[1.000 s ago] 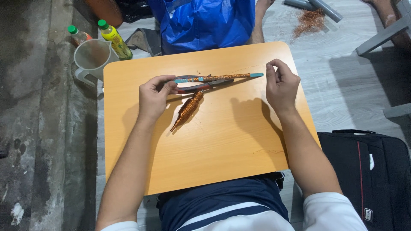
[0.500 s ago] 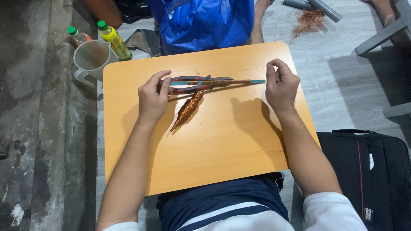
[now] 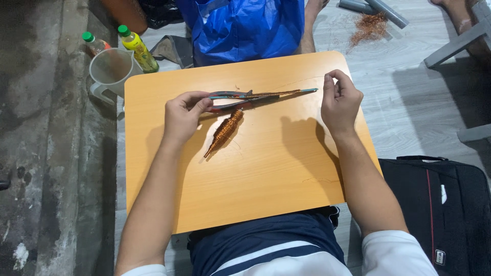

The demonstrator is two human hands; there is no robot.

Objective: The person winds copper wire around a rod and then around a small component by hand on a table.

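My left hand [image 3: 183,116] grips the teal and red handles of a pair of pliers [image 3: 231,97] lying on the orange wooden board [image 3: 255,179]. From the jaws, a thin copper-wrapped rod [image 3: 286,93] with a teal tip runs right. A spindle of wound copper wire [image 3: 225,130] lies just below the pliers, next to my left thumb. My right hand [image 3: 340,102] hovers at the board's right edge with thumb and fingers pinched. A faint thin copper wire seems to lead from them toward the pliers.
A clear plastic jug [image 3: 110,71] and two green-capped bottles [image 3: 138,48] stand on the floor at upper left. A blue bag [image 3: 245,25] lies beyond the board, near loose copper wire [image 3: 369,28] and grey pipes. A black bag [image 3: 445,209] sits at right.
The pliers and rod shifted slightly on the board as my left hand adjusted its grip. My right hand stayed pinched at nearly the same spot.
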